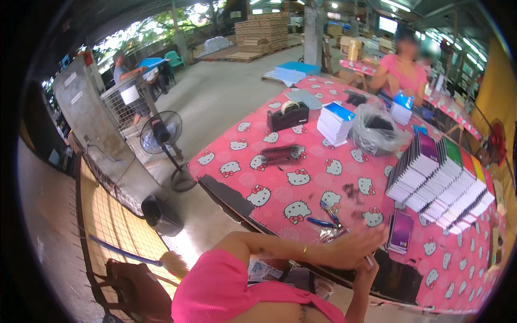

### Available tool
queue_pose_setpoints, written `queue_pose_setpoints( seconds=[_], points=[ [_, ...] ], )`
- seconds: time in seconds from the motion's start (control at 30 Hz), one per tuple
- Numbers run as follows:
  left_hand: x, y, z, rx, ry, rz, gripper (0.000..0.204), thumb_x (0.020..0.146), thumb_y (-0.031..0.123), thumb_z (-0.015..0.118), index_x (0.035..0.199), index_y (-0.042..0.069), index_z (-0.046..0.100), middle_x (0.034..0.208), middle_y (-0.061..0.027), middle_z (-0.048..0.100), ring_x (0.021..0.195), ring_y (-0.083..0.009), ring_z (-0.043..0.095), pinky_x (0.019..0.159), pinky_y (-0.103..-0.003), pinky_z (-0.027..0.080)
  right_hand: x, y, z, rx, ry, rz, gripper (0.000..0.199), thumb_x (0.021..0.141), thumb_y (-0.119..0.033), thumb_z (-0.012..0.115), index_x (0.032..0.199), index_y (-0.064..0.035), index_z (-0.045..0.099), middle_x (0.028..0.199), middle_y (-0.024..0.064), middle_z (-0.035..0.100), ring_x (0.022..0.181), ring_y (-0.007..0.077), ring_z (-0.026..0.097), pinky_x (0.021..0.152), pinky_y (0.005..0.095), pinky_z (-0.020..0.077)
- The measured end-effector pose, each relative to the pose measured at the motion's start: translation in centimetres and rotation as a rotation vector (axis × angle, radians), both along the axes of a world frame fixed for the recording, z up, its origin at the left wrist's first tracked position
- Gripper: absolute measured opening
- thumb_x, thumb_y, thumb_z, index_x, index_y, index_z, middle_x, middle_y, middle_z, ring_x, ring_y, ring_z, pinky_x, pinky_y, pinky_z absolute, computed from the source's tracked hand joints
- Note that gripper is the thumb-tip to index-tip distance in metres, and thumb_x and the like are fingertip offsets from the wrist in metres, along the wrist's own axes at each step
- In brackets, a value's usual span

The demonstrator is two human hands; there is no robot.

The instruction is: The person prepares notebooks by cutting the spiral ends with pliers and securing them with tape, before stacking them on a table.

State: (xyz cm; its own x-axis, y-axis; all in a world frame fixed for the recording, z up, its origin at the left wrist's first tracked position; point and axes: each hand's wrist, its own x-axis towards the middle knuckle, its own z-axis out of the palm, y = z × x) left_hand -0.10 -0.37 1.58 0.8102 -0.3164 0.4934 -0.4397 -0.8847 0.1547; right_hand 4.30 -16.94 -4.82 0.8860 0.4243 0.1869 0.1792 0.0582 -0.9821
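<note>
My left hand (353,248) reaches across from the left over the near table edge, its fingers stretched out and slightly blurred. Just below it, my right hand (366,275) is closed, with a thin pale bit showing at its fingers; what that is I cannot make out. Blue-handled pliers (323,222) lie on the table left of my hands, beside some crumpled shiny wrap (329,234). To the right of my fingers rests a small pile of purple-covered notebooks (400,230). Beyond it stand tall stacks of coil-bound notebooks (423,172) with purple, green and other covers.
On the pink patterned table (231,156) are black binding coils (281,155), a tape dispenser (288,116), a blue-topped stack (335,123) and a clear plastic bag (377,132). A co-worker (401,72) sits across. A fan (160,134) and a bin (161,215) stand left.
</note>
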Motion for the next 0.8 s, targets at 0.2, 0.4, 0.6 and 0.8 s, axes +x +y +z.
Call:
queue_pose_setpoints(
  seconds=[0.2, 0.4, 0.6, 0.8],
  points=[
    [-2.3, -0.8, -4.3, 0.011, 0.056, -0.169, 0.088, 0.094, 0.054, 0.051, 0.156, -0.001, 0.024, 0.164, -0.0185, 0.021, 0.153, -0.0315, 0.019, 0.119, -0.058, 0.013, 1.1, -0.6, -0.8, 0.04, -0.047, 0.016, 0.031, 0.093, -0.017, 0.067, 0.114, 0.0055, 0.065, 0.098, 0.0026, 0.066, 0.085, 0.0088, 0.055, 0.071, 0.026, 0.0466],
    [-2.3, -0.4, -5.0, -0.036, 0.013, -0.17, 0.082, 0.093, 0.049, 0.057, 0.154, 0.001, 0.032, 0.16, -0.0181, 0.031, 0.149, -0.0313, 0.03, 0.117, -0.056, 0.017, 1.0, -0.6, -0.2, -0.082, -0.015, 0.039, 0.022, 0.091, -0.007, 0.064, 0.109, 0.0051, 0.066, 0.094, 0.0067, 0.071, 0.085, 0.0104, 0.059, 0.075, 0.0306, 0.0512],
    [0.5, 1.3, -0.5, -0.087, 0.142, -0.094, 0.026, 0.092, 0.026, 0.066, 0.112, 0.011, 0.064, 0.105, -0.0049, 0.067, 0.104, -0.0244, 0.064, 0.114, -0.06, 0.025, 1.5, -0.2, -0.5, -0.262, -0.074, 0.118, 0.028, 0.084, -0.005, 0.071, 0.111, 0.0004, 0.067, 0.086, 0.0133, 0.069, 0.082, 0.0127, 0.065, 0.075, 0.0307, 0.0515],
    [1.7, 0.6, -1.3, -0.137, -0.007, -0.151, 0.021, 0.088, 0.022, 0.072, 0.104, 0.012, 0.065, 0.094, -0.002, 0.067, 0.091, -0.0231, 0.067, 0.115, -0.059, 0.026, 0.6, -2.5, 3.8, -0.241, -0.281, -0.104, 0.039, 0.079, -0.006, 0.079, 0.117, -0.0005, 0.069, 0.114, 0.0167, 0.07, 0.099, 0.0223, 0.07, 0.089, 0.0321, 0.0526]
  ],
)
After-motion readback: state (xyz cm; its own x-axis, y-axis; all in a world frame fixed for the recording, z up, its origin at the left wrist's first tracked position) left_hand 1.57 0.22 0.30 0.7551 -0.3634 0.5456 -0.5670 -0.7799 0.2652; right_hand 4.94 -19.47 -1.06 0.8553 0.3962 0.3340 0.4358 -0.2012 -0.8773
